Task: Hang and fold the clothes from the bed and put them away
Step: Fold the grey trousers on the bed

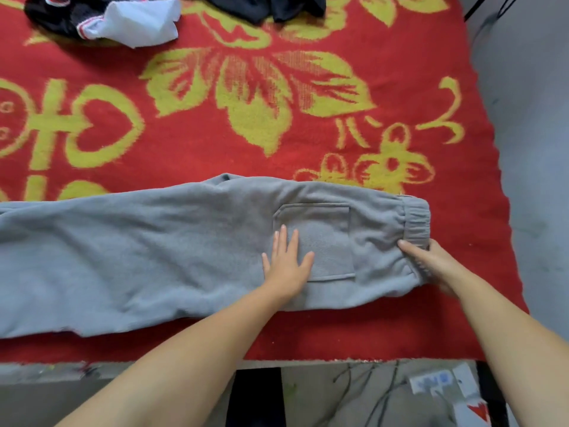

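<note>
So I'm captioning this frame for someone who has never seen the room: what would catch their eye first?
Probably the red blanket with big yellow flowers that covers the bed. Across its near edge lie grey sweatpants, waistband to the right; the left hand presses flat on the back pocket and the right hand holds the fabric by the waistband. At the far edge sit a black-and-white garment and a dark one.

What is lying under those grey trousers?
The grey trousers lie on a red blanket with yellow flowers. The left hand presses flat on top. Anything beneath the fabric is covered.
</note>
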